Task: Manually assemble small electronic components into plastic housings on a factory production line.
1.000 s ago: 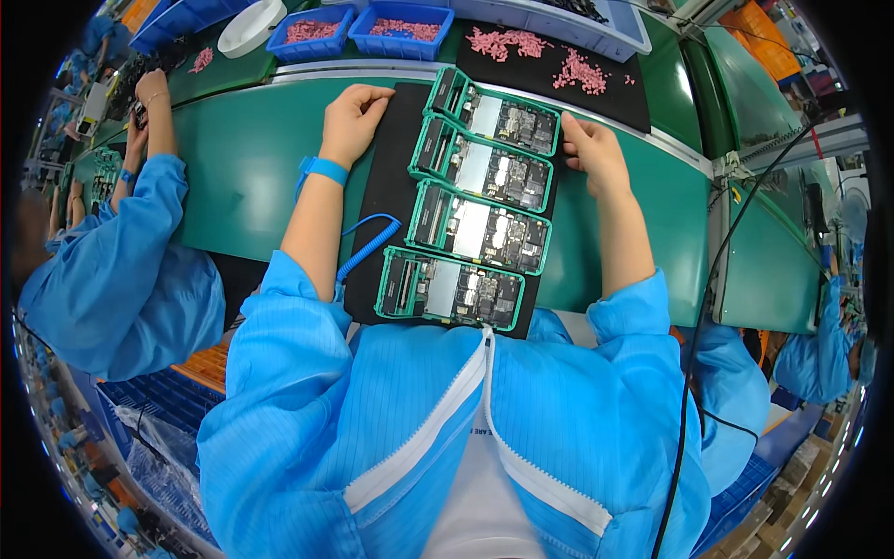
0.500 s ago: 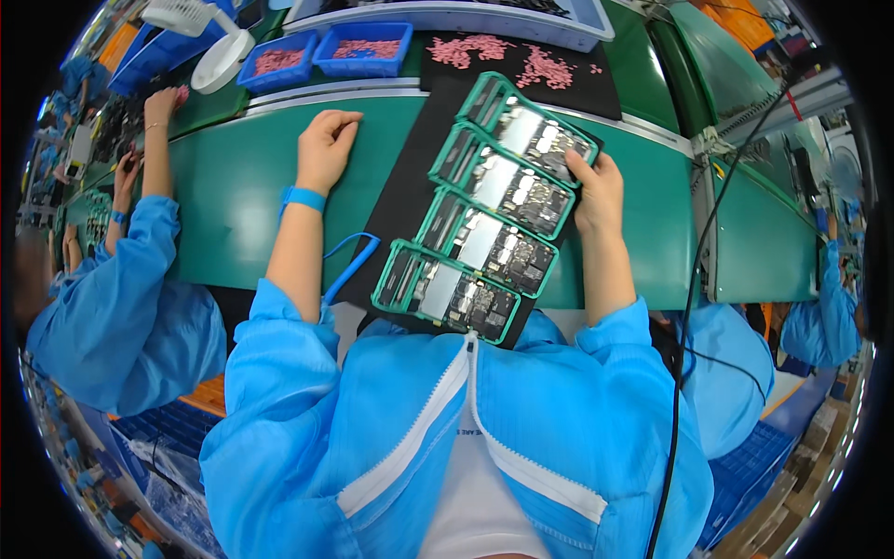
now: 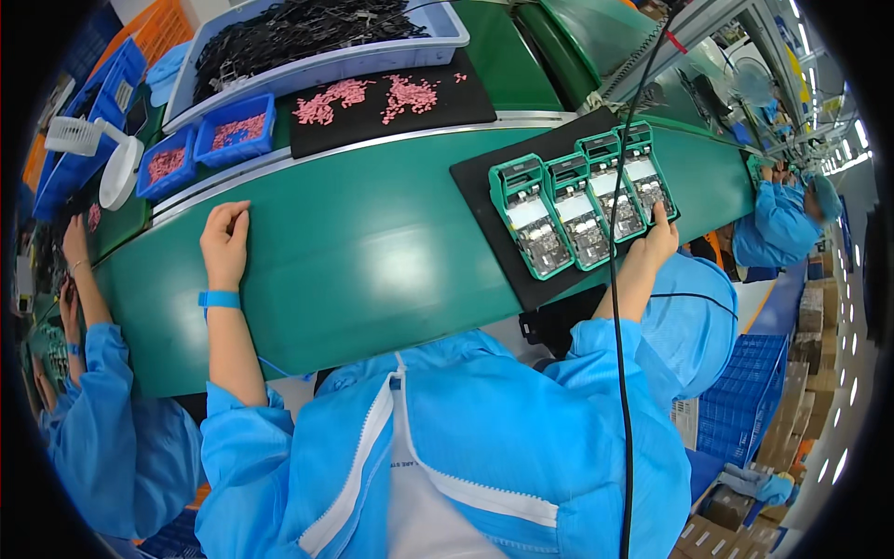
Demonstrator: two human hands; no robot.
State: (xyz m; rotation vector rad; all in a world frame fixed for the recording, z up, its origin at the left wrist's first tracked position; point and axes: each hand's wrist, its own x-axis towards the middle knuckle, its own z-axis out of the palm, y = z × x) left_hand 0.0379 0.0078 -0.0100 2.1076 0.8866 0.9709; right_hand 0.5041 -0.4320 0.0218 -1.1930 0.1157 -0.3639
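Observation:
My right hand (image 3: 655,244) grips the near right edge of a black mat (image 3: 477,186), fingertips against the rightmost green frame (image 3: 672,216) lying on it. Several such green frames stand side by side on the mat, each with a silvery plate and a dark circuit board (image 3: 545,248). Where the fingers pass under the mat is hidden. My left hand (image 3: 224,244) rests over the green table at the left, fingers curled, with nothing visible in them. Around that wrist is a blue strap (image 3: 219,299).
Two blue trays (image 3: 253,140) of pink pieces and a second black mat (image 3: 317,144) with loose pink pieces lie along the back. Behind stands a large bin (image 3: 326,70) of black parts. A black cable (image 3: 622,373) hangs before my right arm. Co-workers sit on both sides.
The mat with its green frames has moved right and turned, carried by my right hand from in front of my chest. My view has shifted; the left hand keeps its curled shape.

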